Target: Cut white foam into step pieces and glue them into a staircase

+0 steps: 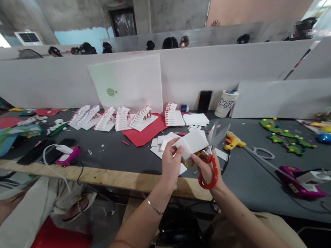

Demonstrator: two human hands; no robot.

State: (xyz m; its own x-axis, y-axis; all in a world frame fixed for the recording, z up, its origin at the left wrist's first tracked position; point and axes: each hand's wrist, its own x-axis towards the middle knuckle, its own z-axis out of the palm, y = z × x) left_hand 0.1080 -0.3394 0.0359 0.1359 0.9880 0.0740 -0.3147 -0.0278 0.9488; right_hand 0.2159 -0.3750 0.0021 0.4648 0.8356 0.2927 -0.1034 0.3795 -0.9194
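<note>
so the main thing here is a white rectangular foam block, chunky with squared-off edges, though it could be folded card tbh, hard to tell from this angle. it's held up in the air over the dark grey surface, not resting on anything. the left hand has it in a narrow pinch, fingers pressed on its left end. the right hand has its fingers looped through a pair of steel scissors with red plastic handles, and the blades stand open just right of the block, almost touching it.

loose white paper scraps lie right below the block. behind it there's a red card sheet with white stepped paper models with little red pegs on and beside it. to the right of the block sits a yellow plastic hot glue gun, and further right a green foam tree cutout with coloured dots.
</note>
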